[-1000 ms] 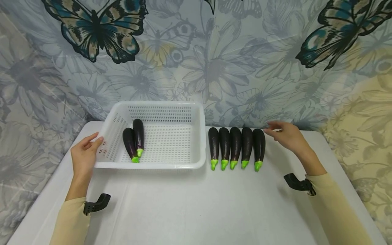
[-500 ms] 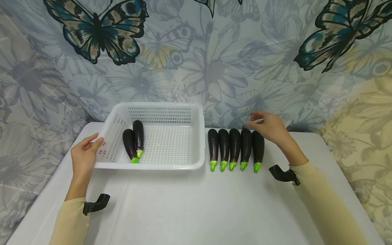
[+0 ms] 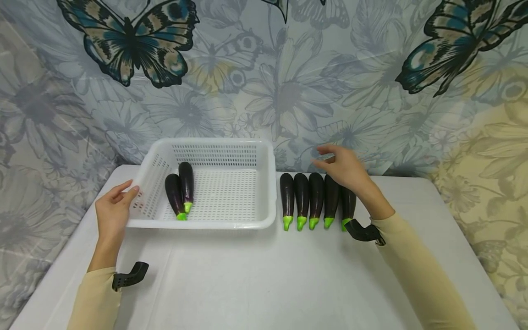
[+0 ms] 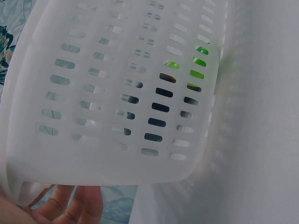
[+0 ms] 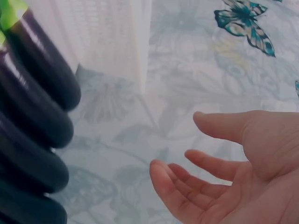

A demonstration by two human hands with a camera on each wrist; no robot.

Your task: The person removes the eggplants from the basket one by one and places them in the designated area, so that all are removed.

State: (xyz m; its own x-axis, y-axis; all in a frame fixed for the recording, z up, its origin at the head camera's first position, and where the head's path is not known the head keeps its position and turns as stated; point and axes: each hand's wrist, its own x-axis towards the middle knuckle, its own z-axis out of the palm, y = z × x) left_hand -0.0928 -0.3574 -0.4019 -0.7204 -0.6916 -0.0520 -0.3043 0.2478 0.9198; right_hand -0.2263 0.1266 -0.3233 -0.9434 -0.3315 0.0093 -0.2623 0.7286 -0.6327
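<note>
My left hand grips the left rim of a white perforated plastic basket, thumb on the rim and fingers behind it in the left wrist view. Inside the basket, toward its left end, lie two eggplants with bright green stem ends. To the basket's right, several more eggplants stand in a neat row, stems toward me. Above the far ends of that row is my right hand, fingers apart and holding nothing. It partly covers the rightmost eggplant.
A white cloth covers the table. Behind it hangs a fabric backdrop with flowers and butterflies, close to the basket's far side. Each wrist carries a black camera mount.
My right hand has moved left, from beside the rightmost eggplant to above the far ends of the row. My left hand, the basket and the eggplants stay where they were.
</note>
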